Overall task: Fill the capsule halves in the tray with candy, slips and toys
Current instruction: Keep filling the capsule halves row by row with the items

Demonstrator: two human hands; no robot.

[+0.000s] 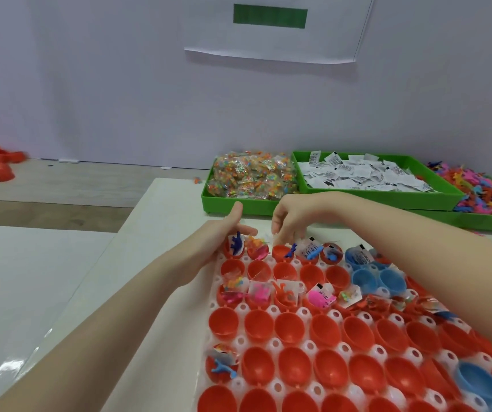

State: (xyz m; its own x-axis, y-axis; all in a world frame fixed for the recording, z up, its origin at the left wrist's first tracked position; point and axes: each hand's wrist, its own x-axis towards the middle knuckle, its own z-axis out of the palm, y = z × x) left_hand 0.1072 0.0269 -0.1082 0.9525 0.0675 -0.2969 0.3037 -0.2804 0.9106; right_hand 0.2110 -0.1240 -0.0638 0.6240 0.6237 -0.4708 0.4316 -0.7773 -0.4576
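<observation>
Head view: the white tray lay on the table, its sockets seated with red capsule halves and a few blue ones; rows nearest the far edge of the tray were partly loaded, most nearer rows empty. Left hand rested at the tray's far-left corner, thumb raised, fingers loosely spread, nothing visibly held. Right hand hovered over the far row, fingertips pinched narrow above a red half; whether it held an item could not be told. Judged: toys such as the blue dinosaur, candy packets and paper slips are light, small and slippery in film, best taken by fingertip pinch at an edge or limb; the halves are thin, stiff shells, easily tipped. Beyond the tray stood green bins of candy, slips and toys; the right forearm crossed loaded cups and could knock contents.
</observation>
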